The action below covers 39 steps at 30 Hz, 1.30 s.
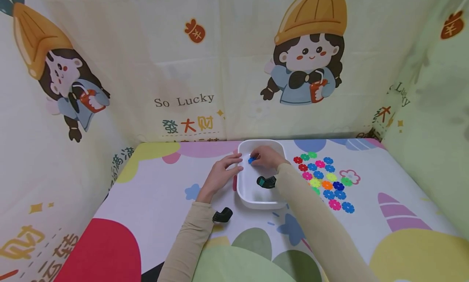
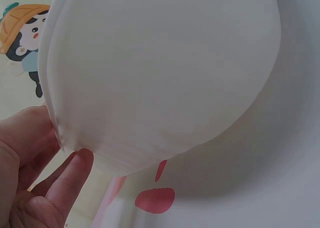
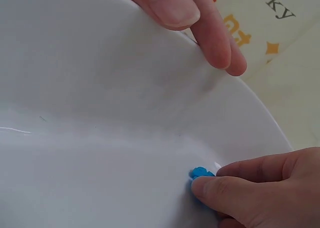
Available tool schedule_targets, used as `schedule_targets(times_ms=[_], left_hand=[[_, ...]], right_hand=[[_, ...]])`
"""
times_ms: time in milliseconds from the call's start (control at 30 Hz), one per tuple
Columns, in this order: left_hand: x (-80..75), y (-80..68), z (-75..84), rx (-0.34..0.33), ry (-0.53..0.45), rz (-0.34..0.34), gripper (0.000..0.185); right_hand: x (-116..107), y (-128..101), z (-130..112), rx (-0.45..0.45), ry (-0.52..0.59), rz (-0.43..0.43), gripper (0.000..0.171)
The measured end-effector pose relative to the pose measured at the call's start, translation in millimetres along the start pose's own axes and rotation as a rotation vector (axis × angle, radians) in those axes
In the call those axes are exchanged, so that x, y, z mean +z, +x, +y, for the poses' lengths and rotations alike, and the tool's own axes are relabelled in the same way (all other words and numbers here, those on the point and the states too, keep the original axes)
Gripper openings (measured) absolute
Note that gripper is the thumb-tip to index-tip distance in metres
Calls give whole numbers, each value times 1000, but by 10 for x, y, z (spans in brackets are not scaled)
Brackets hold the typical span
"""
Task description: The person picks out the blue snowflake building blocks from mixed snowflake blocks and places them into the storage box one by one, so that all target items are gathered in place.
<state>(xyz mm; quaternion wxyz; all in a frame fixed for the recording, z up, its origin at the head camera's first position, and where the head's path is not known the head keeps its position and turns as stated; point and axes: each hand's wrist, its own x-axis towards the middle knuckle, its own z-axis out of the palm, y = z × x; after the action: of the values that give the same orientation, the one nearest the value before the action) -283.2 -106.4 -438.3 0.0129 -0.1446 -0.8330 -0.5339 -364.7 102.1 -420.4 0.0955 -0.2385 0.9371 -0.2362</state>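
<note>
Your table [image 1: 154, 192] carries a white tub [image 1: 256, 200] between your hands, with loose flower pieces [image 1: 322, 178] spread just outside your right wrist. Your left hand [image 1: 220, 175] lies with straight fingers against the tub's near wall, seemingly to steady it. Your right hand [image 1: 267, 157] reaches inside, fingers pinched on a blue piece [image 3: 201, 174] held low against the tub's inner wall.

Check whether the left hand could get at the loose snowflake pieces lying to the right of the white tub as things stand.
Probably not directly. The left hand rests on the white tub's left rim, while the loose pieces lie beyond its far side. The tub and the right hand, holding a blue piece inside it, are in between.
</note>
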Motion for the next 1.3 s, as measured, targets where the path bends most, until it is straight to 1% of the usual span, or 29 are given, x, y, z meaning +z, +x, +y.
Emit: schedule_targets(times_ms=[233, 400, 767, 1000, 1167, 1300], left_hand=[[5, 1, -12, 10, -1, 1, 41], [1, -6, -3, 2, 7, 3, 40], [7, 0, 0, -4, 0, 3, 37], [-1, 9, -1, 5, -16, -2, 36], [-2, 8, -9, 14, -36, -3, 39], [3, 10, -12, 16, -53, -2, 37]], right_hand=[[20, 49, -11, -21, -9, 3, 34], [26, 56, -14, -32, -9, 8, 31], [47, 46, -57, 29, 17, 15, 31], [54, 84, -92, -4, 22, 7, 30], [75, 104, -103, 3, 23, 12, 28], [86, 113, -99, 7, 17, 16, 27]])
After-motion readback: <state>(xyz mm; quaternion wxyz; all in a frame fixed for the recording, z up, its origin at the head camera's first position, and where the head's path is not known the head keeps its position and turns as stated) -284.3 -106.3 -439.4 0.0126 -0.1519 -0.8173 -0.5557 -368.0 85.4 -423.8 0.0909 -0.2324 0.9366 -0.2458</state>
